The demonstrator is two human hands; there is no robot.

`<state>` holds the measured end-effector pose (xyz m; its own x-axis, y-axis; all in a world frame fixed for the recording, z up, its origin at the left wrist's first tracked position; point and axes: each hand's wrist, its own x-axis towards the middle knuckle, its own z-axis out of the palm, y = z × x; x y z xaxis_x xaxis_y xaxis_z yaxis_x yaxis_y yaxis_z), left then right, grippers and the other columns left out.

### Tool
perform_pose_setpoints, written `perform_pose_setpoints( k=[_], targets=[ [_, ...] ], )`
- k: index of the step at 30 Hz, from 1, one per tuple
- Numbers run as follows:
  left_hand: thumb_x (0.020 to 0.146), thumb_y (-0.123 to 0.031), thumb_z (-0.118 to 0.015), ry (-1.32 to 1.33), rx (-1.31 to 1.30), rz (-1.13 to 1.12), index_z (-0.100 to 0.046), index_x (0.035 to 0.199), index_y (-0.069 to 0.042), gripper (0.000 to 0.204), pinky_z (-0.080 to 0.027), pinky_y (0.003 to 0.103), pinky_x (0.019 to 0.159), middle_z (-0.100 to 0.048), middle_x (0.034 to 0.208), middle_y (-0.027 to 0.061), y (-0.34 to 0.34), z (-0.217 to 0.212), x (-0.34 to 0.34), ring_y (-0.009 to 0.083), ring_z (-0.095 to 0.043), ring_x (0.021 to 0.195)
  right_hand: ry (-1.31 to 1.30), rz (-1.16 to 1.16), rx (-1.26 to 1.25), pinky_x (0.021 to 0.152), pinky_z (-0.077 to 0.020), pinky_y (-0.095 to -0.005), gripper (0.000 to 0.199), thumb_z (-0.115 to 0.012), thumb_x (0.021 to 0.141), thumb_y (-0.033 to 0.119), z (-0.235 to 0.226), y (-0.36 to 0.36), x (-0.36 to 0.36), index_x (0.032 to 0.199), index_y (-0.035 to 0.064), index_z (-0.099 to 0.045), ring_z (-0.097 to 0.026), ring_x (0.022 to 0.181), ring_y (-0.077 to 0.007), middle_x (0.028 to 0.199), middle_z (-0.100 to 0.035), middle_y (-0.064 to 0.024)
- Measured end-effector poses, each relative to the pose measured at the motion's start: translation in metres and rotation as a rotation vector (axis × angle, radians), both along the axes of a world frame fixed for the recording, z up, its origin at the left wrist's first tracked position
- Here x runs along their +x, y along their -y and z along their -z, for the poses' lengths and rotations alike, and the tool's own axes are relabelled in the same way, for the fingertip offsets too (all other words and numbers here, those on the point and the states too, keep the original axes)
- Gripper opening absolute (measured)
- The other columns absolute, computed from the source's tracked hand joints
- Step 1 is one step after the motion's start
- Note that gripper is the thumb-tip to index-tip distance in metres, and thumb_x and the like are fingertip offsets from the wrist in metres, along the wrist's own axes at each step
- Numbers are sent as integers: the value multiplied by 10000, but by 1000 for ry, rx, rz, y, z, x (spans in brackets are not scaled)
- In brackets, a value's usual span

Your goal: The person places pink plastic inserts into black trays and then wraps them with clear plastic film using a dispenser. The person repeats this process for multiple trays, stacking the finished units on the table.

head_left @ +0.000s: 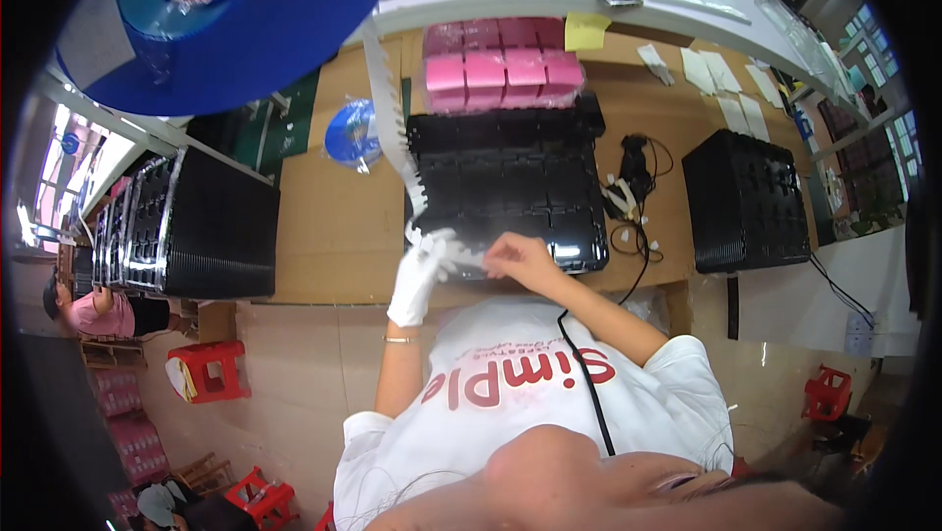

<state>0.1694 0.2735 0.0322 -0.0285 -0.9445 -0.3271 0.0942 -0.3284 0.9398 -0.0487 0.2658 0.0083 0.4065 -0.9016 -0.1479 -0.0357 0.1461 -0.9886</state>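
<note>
A whitish strip with a notched edge hangs from a large blue reel down to my left hand. That hand wears a white glove, and its fingers are closed around the strip's lower end. My bare right hand pinches a thin, pale translucent piece that stretches between the two hands; whether it is part of the same strip I cannot make out. Both hands are over the near edge of a black compartmented plastic tray, which lies flat on the cardboard-covered table.
Behind the tray lie wrapped pink trays. Stacks of black trays stand at left and right. A small blue roll sits left of the tray. To its right are cutters and a black cable. Red stools stand behind.
</note>
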Motion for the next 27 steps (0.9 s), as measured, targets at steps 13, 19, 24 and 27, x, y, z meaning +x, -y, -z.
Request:
perform_pose_setpoints(
  k=[13, 19, 24, 27],
  targets=[
    [861, -180, -718, 58, -43, -144, -708, 961, -32, 179, -436, 199, 574, -680, 837, 13, -5, 8, -22, 60, -563, 633, -165, 37, -286, 692, -536, -307, 163, -684, 844, 173, -6, 16, 14, 903, 25, -650, -685, 750, -195, 839, -697, -103],
    [847, -125, -729, 292, -273, -153, -715, 933, -27, 131, -466, 223, 663, -683, 834, 11, -3, 15, -21, 75, -578, 690, -186, 15, -315, 691, -542, -277, 143, -698, 836, 130, -2, 19, 18, 913, 15, -665, -675, 748, -153, 840, -696, -94],
    [792, -148, -766, 533, -356, -172, -715, 853, -56, 122, -484, 310, 774, -689, 793, 57, 0, 25, -11, 176, -611, 758, -207, 6, -297, 702, -546, -296, 158, -686, 841, 155, 0, 24, 26, 922, 23, -658, -679, 757, -179, 851, -693, -99],
    [827, -90, -741, 594, -383, -161, -693, 842, -17, 89, -467, 255, 726, -665, 835, 28, -1, 29, -4, 97, -576, 781, -223, -17, -310, 701, -543, -309, 165, -680, 843, 172, 3, 26, 33, 917, 29, -645, -678, 758, -195, 843, -689, -99]
  ],
)
